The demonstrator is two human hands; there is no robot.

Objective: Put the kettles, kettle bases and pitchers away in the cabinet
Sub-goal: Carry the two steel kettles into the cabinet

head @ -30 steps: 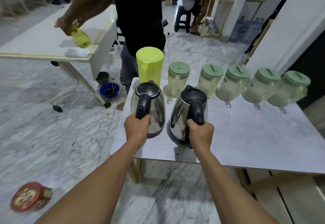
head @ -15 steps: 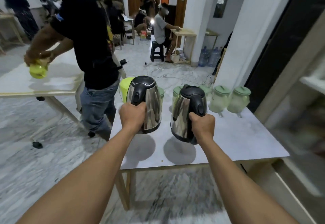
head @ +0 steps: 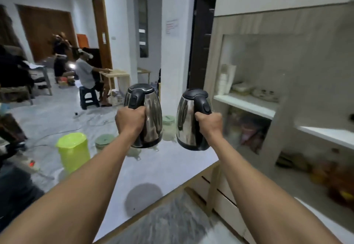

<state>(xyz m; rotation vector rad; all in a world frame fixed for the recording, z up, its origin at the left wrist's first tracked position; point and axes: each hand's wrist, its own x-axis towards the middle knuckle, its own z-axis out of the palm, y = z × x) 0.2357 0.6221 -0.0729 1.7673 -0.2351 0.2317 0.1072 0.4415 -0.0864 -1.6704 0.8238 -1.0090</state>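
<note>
My left hand (head: pixel 130 120) grips the black handle of a steel kettle (head: pixel 151 117), held up in the air above the table (head: pixel 162 169). A second steel kettle (head: pixel 186 121) hangs from my right hand (head: pixel 208 123), close to the table's right edge. On the table behind them stand a bright lime-green pitcher (head: pixel 73 151) at the left and pale green lidded pitchers (head: pixel 104 142) (head: pixel 168 127), partly hidden by my arm and the kettles. The cabinet (head: pixel 283 98) with white shelves stands at the right.
The cabinet's upper shelf (head: pixel 247 104) holds stacked white cups and dishes; bags sit on the level below. Drawers (head: pixel 220 192) lie under the cabinet at the table's corner. People sit at small tables across the room. A dark doorway opens behind the cabinet.
Both kettles have risen higher off the table, and my view has swung right and up, bringing the cabinet shelves into sight. The standing person in black has left the view.
</note>
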